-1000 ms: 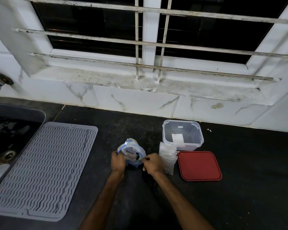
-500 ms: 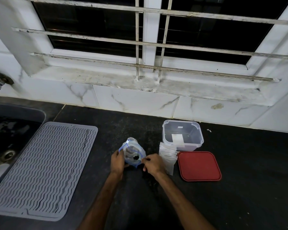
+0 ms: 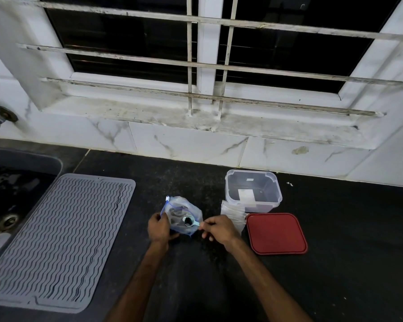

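The left hand [image 3: 159,228] grips the near left edge of a clear zip-lock bag [image 3: 180,211] with a blue seal strip. Its fingers are curled round the plastic and hold the mouth of the bag wide. The bag stands on the black countertop [image 3: 347,228] between the two hands, with dark contents showing through its wall.

The right hand [image 3: 219,230] pinches the handle of a small pale-blue scoop [image 3: 189,221] between thumb and forefinger in a narrow grip, the other fingers folded under. The bowl of the scoop sits at the bag's mouth, just left of the right fingertips, and looks dark inside. What fills it is too small to tell.

Just right of the right hand a stack of small clear pouches [image 3: 234,213] leans against an open clear plastic container [image 3: 265,206]. A red lid [image 3: 276,233] lies flat beside the right wrist. Well to the left of the left hand lies a grey ribbed drying mat [image 3: 58,240], with the sink [image 3: 14,189] beyond it.
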A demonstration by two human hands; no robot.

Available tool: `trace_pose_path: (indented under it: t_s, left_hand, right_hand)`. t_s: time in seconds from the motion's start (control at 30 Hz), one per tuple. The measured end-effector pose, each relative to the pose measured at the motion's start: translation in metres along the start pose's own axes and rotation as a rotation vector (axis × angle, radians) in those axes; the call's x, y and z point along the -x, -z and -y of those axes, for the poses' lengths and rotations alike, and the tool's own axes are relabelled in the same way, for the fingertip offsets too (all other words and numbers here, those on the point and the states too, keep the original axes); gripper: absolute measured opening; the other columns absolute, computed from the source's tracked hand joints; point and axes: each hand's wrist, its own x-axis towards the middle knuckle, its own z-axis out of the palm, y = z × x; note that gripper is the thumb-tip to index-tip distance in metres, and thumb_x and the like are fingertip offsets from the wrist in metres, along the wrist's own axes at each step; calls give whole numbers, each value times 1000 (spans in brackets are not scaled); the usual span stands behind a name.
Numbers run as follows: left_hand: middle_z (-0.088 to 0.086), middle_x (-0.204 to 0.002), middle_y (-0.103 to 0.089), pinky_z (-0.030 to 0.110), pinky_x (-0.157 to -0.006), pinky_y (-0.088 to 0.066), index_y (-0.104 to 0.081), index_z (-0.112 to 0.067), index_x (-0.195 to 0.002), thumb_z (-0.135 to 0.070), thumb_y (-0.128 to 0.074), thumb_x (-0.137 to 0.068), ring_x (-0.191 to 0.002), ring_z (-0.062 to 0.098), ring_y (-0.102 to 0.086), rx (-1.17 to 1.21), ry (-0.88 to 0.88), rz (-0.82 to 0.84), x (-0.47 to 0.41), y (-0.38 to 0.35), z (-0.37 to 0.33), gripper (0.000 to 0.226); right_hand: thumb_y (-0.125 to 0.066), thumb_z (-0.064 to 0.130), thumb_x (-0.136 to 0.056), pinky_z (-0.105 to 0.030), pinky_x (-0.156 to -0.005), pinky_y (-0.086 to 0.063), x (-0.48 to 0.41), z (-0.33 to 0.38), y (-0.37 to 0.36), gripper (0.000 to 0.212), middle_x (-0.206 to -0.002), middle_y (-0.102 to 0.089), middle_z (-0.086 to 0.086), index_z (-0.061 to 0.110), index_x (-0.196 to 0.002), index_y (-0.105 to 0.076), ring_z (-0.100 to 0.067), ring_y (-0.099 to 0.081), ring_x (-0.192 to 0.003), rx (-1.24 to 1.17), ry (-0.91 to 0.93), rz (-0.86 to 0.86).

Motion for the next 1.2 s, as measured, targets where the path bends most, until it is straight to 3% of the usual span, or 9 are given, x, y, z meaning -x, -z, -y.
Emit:
trace_pose_path:
  t_s: [0.17, 0.3, 0.47, 0.63, 0.73, 0.83, 0.93, 1.0, 1.2]
  left_hand:
    - [18, -107, -63, 39, -59, -55, -55, -3, -112, -19, -49, -98, -88, 31, -63, -4, 50, 41, -2, 3, -3, 21]
    - [17, -102, -60, 47, -66, -53, -56, -6, -107, -16, -49, -98, -93, 33, -59, 169, 203, 129, 0, 11, -13, 15]
    - [16, -99, -59, 51, -69, -51, -53, -7, -113, -12, -43, -99, -86, 33, -59, 273, 202, 157, -5, 15, -15, 18]
    - [19, -107, -60, 47, -67, -55, -52, -4, -113, -6, -46, -97, -92, 34, -62, 176, 45, 54, -9, 4, -4, 17]
    - [20, -111, -63, 48, -78, -57, -53, -12, -102, -12, -55, -95, -99, 35, -64, -26, -141, -27, -4, -2, 1, 7]
    - [20, -113, -63, 52, -85, -55, -54, -11, -106, -14, -58, -93, -101, 35, -63, 4, -113, -34, -3, -4, 2, 13]
    - [24, -110, -63, 47, -72, -57, -54, 1, -118, -14, -52, -95, -97, 38, -63, 101, -58, 17, -10, 0, 0, 28]
    - [27, -109, -64, 50, -76, -57, -55, 3, -120, -8, -45, -93, -96, 41, -64, 131, -24, 9, -15, 7, 1, 31]
    - [20, -106, -54, 41, -79, -47, -47, -3, -105, -7, -64, -86, -95, 34, -57, -115, -206, -252, 0, 10, -6, 26]
  right_hand:
    - [-61, 26, -94, -15, -41, -27, 12, 12, 9, 19, -64, -66, 2, 13, -89, -74, -3, -44, -44, -153, -37, 55]
    - [-62, 26, -94, -18, -41, -28, 19, 12, 23, 18, -66, -66, 2, 14, -88, -75, -5, -44, -47, -233, -37, 66]
    - [-62, 18, -94, -16, -40, -33, 31, 2, 54, 18, -69, -66, -7, 5, -92, -74, -8, -49, -47, -280, 5, 3]
    - [-61, 13, -94, -11, -42, -36, 41, -8, 70, 19, -66, -65, -6, -2, -95, -72, -2, -51, -44, -244, 57, -62]
    - [-60, 15, -95, -11, -44, -37, 45, -11, 69, 22, -70, -65, -8, -3, -99, -71, -3, -50, -47, -227, 55, -46]
    - [-60, 15, -95, -11, -44, -37, 45, -12, 66, 22, -69, -65, -7, -3, -98, -71, -7, -49, -51, -230, 49, -50]
    - [-60, 17, -95, -11, -44, -37, 45, -15, 67, 21, -69, -66, -7, -1, -97, -72, -6, -49, -49, -237, 62, -49]
    - [-61, 19, -94, -12, -44, -36, 43, -19, 72, 19, -71, -68, -6, 5, -94, -73, -5, -50, -48, -222, 66, -56]
    - [-61, 16, -94, -13, -41, -30, 44, -21, 97, 18, -63, -65, -4, 3, -91, -73, -5, -45, -43, -225, 76, -150]
